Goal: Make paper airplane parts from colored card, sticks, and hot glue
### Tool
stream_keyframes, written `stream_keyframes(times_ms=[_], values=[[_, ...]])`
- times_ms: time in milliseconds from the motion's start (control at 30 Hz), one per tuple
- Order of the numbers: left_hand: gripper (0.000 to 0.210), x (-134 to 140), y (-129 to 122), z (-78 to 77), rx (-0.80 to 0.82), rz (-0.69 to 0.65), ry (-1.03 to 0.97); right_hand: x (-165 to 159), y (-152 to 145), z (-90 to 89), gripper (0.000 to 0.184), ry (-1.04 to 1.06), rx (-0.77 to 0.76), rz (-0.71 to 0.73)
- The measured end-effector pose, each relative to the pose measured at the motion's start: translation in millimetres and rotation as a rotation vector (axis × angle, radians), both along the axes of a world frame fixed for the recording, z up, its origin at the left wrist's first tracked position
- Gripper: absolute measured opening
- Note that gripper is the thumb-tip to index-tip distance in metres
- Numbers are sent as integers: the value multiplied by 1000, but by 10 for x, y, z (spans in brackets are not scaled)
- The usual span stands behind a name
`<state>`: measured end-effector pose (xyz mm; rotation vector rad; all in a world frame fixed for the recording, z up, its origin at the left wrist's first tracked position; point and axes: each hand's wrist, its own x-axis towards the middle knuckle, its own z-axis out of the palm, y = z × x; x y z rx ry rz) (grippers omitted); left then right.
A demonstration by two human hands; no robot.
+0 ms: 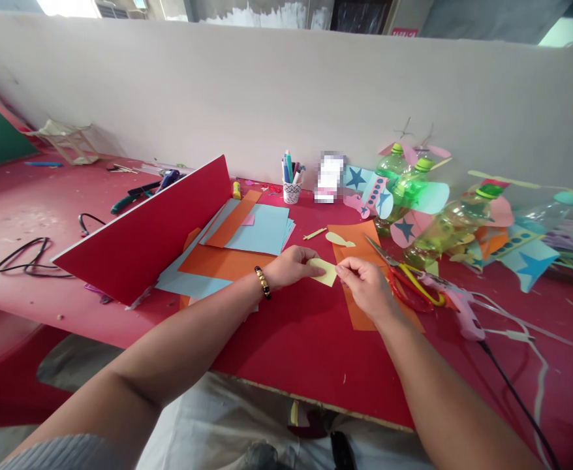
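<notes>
A small pale yellow piece of paper (326, 274) is held up between my two hands over the red table. My left hand (294, 266), with a beaded bracelet at the wrist, pinches its left side. At the right corner, the thumb and fingertips of my right hand (365, 284) close on the same piece. Just beyond lies a yellow paper cutout (339, 239), partly on an orange sheet (359, 313). Scissors with red and yellow handles (411, 287) rest to the right of my right hand.
Blue sheets (267, 228) and orange strips lie at left, beside an upright red board (154, 241). A pen cup (292, 190) stands at the back. Decorated plastic bottles (443, 228) crowd the right, behind a pink glue gun (463, 313) with its cord. The table's front edge (316, 399) is near me.
</notes>
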<state>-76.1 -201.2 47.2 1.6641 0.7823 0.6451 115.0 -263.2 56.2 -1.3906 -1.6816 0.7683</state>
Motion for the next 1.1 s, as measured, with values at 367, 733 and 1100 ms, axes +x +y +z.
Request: stream_keyframes(times_ms=[367,733,1100], values=[[29,-4,37,-23,-122,69,-230,12,71,-160,21,411,-57,-92],[28,-12,22,25,-114,92,-172,28,57,-126,17,456,-116,-53],[33,13,19,6,170,262,-246,7,72,-140,12,490,-168,-78]])
